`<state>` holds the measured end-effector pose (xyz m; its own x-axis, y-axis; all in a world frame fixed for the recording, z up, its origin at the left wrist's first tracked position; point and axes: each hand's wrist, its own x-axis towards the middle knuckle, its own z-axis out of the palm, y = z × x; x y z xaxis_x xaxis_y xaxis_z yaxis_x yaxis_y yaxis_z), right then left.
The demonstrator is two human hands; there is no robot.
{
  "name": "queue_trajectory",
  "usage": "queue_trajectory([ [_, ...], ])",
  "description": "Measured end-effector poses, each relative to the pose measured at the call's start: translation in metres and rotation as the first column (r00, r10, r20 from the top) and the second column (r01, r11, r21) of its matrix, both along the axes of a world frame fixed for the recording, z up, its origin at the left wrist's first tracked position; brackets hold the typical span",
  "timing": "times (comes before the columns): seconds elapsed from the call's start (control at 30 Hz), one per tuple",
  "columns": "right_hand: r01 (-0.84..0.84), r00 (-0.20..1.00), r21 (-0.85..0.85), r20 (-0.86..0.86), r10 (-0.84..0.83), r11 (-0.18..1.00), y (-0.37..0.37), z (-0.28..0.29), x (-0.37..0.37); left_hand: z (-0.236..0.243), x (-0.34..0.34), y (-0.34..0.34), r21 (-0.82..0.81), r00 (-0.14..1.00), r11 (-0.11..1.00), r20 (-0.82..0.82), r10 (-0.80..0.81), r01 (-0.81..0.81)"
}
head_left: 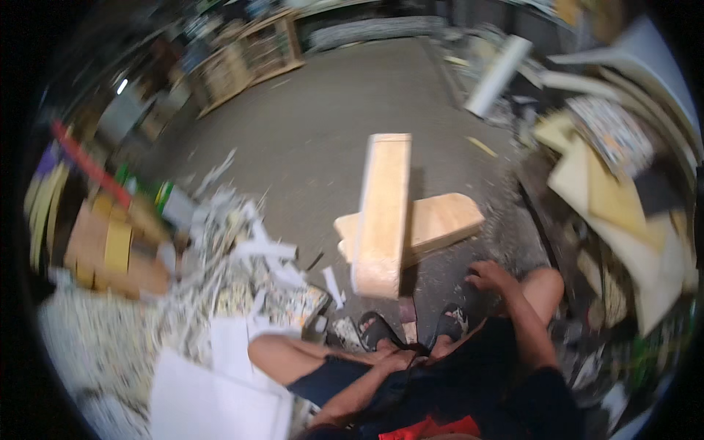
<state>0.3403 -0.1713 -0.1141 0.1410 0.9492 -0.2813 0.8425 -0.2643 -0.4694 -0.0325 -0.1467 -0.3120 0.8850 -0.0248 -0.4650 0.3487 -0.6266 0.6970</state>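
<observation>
In front of my feet, a long pale-tan foam-like block (386,205) lies across a second similar block (444,220) with a rounded end. My right hand (490,276) hangs over my right knee, just right of these blocks. Its fingers are bent but apart, and nothing shows between them. Low between my legs is my left hand (400,360), close to my sandals (378,330). A small dark shape sits at its fingertips, too blurred to name, and the fingers are partly hidden. Neither hand touches the blocks.
White strips and scraps (268,253) pile up on the left, beside white sheets (220,396) and speckled foam (110,330). Yellow foam sheets (609,198) lean on the right. A white roll (499,77) and a wooden frame (268,48) stand farther off on the grey floor (315,110).
</observation>
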Motion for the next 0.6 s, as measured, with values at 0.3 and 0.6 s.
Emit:
queue_trajectory([
  [0.3, 0.077, 0.997, 0.045, 0.015, -0.078, 0.996, -0.001, -0.01, 0.001, 0.015, 0.011, 0.009, -0.093, 0.988, 0.984, 0.008, -0.154, 0.154],
  [0.6, 0.113, 0.992, 0.034, -0.061, -0.111, 0.993, -0.006, -0.014, 0.014, 0.02, 0.015, 0.012, -0.097, 0.979, 0.975, 0.048, -0.196, 0.2],
])
